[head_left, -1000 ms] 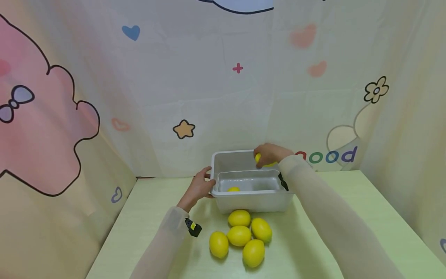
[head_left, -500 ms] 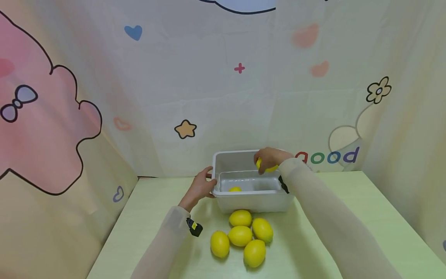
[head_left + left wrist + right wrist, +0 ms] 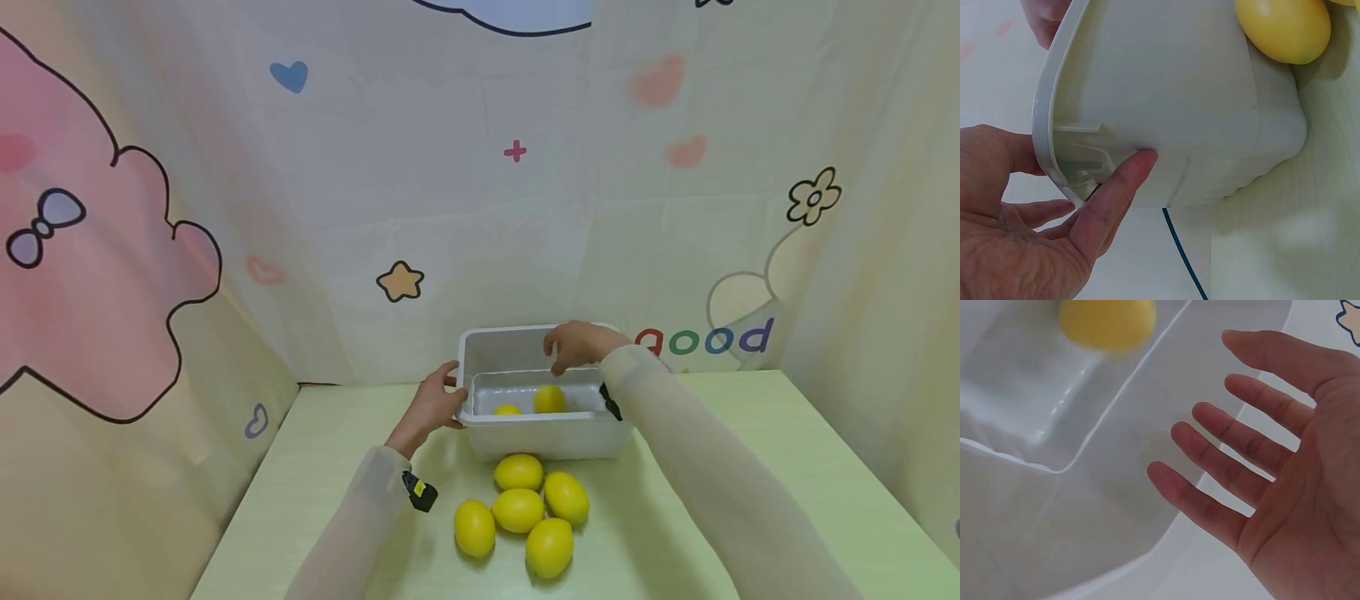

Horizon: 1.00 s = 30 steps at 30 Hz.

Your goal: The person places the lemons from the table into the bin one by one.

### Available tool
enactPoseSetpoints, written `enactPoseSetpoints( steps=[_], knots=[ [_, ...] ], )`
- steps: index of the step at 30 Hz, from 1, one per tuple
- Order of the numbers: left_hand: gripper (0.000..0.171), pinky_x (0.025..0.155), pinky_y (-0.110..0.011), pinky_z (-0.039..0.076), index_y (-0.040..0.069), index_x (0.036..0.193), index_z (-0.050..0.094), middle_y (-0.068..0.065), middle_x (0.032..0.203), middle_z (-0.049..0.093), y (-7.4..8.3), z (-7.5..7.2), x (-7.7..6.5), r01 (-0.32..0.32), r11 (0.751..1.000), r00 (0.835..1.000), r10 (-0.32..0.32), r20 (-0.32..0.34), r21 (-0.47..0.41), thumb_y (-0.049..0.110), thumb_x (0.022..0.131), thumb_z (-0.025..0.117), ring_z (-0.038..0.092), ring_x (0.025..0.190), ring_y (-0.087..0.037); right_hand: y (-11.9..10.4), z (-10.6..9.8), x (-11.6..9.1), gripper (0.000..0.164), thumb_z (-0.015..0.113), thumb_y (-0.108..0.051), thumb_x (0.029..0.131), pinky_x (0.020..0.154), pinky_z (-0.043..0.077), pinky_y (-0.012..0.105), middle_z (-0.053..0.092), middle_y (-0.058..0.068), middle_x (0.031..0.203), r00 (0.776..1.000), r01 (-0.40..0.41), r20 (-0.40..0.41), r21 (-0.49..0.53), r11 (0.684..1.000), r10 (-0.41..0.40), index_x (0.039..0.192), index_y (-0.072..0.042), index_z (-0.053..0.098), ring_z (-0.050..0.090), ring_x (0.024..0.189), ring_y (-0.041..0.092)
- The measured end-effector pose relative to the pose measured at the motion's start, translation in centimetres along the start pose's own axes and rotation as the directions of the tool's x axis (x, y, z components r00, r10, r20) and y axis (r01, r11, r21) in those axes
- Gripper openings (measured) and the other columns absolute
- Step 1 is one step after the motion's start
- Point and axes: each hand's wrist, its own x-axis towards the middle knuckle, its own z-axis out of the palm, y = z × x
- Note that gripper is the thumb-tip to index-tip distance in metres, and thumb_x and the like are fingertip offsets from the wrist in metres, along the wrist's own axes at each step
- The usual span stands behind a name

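Note:
A white plastic bin (image 3: 547, 440) stands against the back curtain. My left hand (image 3: 432, 402) grips its left rim; in the left wrist view, finger and thumb straddle the rim near a corner. Over the bin's back right part, my right hand (image 3: 585, 342) holds nothing, its fingers (image 3: 1210, 465) spread and apart in the right wrist view. Below it, inside the bin, is a lemon (image 3: 550, 399), blurred in the right wrist view. Another lemon (image 3: 507, 410) shows to its left, mostly hidden by the front wall.
Several lemons (image 3: 517, 510) lie in a cluster on the pale green table (image 3: 705, 500), in front of the bin. The rearmost lemon (image 3: 518, 472) is close to the bin's front wall. A printed curtain (image 3: 465, 183) closes off the back and sides.
My right hand has let go of the lemon it held over the bin, and its fingers have opened. That lemon has dropped into the bin. The left hand keeps its grip on the rim.

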Motion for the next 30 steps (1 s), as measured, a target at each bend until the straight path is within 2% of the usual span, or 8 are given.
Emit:
enactPoseSetpoints(
  steps=[7, 10, 17, 27, 30],
  knots=[
    [0.061, 0.059, -0.038, 0.061, 0.013, 0.152, 0.034, -0.027, 0.139, 0.049, 0.0, 0.0, -0.1, -0.003, 1.0, 1.0, 0.003, -0.008, 0.004, 0.014, 0.095, 0.056, 0.064, 0.106, -0.046, -0.4, -0.1, -0.2, 0.04, 0.07, -0.031, 0.088, 0.089, 0.053, 0.045, 0.063, 0.011, 0.122, 0.998, 0.062, -0.018, -0.054, 0.997, -0.063, 0.124, -0.017, 0.061, 0.059, 0.103, 0.026],
    [0.061, 0.059, -0.037, 0.061, 0.013, 0.152, 0.034, -0.025, 0.138, 0.05, 0.0, 0.0, -0.1, 0.002, 1.0, 1.0, -0.002, -0.01, 0.008, 0.014, 0.095, 0.056, 0.065, 0.106, -0.046, -0.6, -0.1, -0.6, 0.039, 0.069, -0.03, 0.089, 0.093, 0.052, 0.046, 0.063, 0.012, 0.122, 0.994, 0.095, -0.052, -0.077, 0.993, -0.099, 0.124, -0.016, 0.061, 0.059, 0.105, 0.027],
    [0.061, 0.059, -0.037, 0.061, 0.013, 0.152, 0.033, -0.025, 0.138, 0.05, 0.1, 0.0, -0.2, 0.008, 1.0, 1.0, -0.008, -0.007, -0.002, 0.014, 0.096, 0.055, 0.064, 0.106, -0.046, -0.7, 0.0, -1.7, 0.035, 0.068, -0.028, 0.09, 0.095, 0.052, 0.049, 0.066, 0.012, 0.12, 0.967, 0.146, -0.191, -0.135, 0.98, -0.171, 0.122, -0.015, 0.063, 0.059, 0.107, 0.03],
    [0.061, 0.059, -0.037, 0.061, 0.013, 0.152, 0.034, -0.025, 0.137, 0.051, 0.2, 0.1, -0.1, 0.004, 1.0, 1.0, -0.004, -0.017, 0.008, 0.014, 0.095, 0.055, 0.067, 0.102, -0.041, -0.2, 0.4, -3.3, 0.036, 0.067, -0.028, 0.091, 0.094, 0.053, 0.048, 0.067, 0.01, 0.118, 0.933, 0.192, -0.288, -0.114, 0.975, -0.218, 0.123, -0.013, 0.063, 0.06, 0.108, 0.03],
    [0.061, 0.059, -0.037, 0.061, 0.013, 0.152, 0.034, -0.025, 0.137, 0.051, 0.1, 0.1, 0.0, 0.001, 1.0, 1.0, -0.001, -0.013, 0.008, 0.014, 0.095, 0.055, 0.066, 0.105, -0.043, -0.1, 0.8, -3.9, 0.037, 0.067, -0.028, 0.091, 0.093, 0.054, 0.048, 0.066, 0.009, 0.119, 0.924, 0.198, -0.311, -0.101, 0.975, -0.22, 0.124, -0.014, 0.062, 0.061, 0.107, 0.028]
  ],
)
